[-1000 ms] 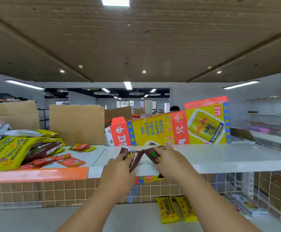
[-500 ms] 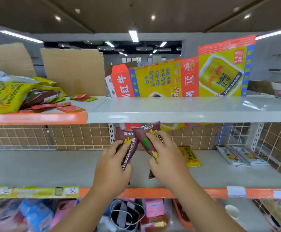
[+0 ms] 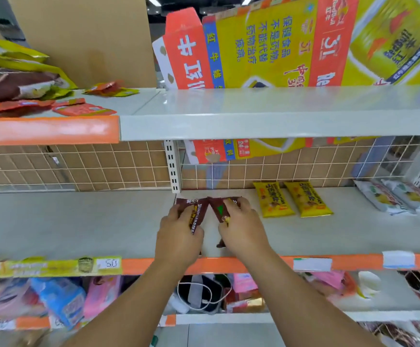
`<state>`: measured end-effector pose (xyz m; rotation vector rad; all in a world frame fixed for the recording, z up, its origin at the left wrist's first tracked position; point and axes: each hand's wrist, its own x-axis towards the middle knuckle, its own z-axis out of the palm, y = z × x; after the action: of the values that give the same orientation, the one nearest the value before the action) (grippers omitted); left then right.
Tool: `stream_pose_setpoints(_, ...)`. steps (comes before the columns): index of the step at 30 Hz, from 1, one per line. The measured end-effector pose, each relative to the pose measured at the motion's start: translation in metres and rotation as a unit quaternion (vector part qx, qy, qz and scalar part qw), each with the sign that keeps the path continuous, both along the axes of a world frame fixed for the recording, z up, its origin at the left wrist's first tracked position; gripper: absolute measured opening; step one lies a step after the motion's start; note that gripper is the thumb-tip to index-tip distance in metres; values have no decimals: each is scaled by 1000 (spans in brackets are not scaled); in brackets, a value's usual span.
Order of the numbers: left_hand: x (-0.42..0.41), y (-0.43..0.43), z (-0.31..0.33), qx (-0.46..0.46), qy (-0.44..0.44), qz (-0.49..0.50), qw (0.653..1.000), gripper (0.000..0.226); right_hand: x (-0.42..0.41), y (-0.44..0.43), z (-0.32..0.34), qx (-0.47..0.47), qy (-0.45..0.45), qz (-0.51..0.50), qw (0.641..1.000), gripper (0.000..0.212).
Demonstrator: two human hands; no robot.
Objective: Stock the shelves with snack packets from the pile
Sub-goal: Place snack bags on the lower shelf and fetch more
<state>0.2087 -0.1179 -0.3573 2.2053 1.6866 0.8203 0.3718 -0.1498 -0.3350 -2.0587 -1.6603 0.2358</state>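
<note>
Snack packets (image 3: 200,211), dark brown with yellow lettering, are pinched by fingers (image 3: 232,205) of left hand (image 3: 179,236) and right hand (image 3: 244,230).

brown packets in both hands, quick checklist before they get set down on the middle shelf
1. Left hand grips the left brown packet: ok.
2. Right hand grips the right brown packet: ok.
3. Bare space on the middle shelf around the hands: ok.
4. Gap to the yellow packets lying to the right: ok, apart.
5. Brown packets lined up straight: not ok, they tilt toward each other with their top corners meeting.
6. Brown packets touching the shelf surface: cannot tell, the hands cover their lower ends.
</note>
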Motion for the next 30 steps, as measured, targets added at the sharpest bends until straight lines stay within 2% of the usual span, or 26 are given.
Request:
stream_pose_setpoints(4, 13, 33, -34, -21, 209, -43, 977, 63, -2, 35, -41, -116, -87, 28, 989, 70)
stream_pose_setpoints(7, 14, 45, -61, -60, 290, -44, 954, 70, -3, 46, -71, -134, -141, 43, 980, 75)
stream_pose_setpoints(22, 28, 108, -70, -30, 283, 7, 959, 70, -1, 121, -83, -114, -125, -7, 986, 69)
stream_pose_setpoints(30, 37, 135, -75, -17, 269, -2, 963, 67, 3, 144, -80, -116, -128, -16, 985, 72)
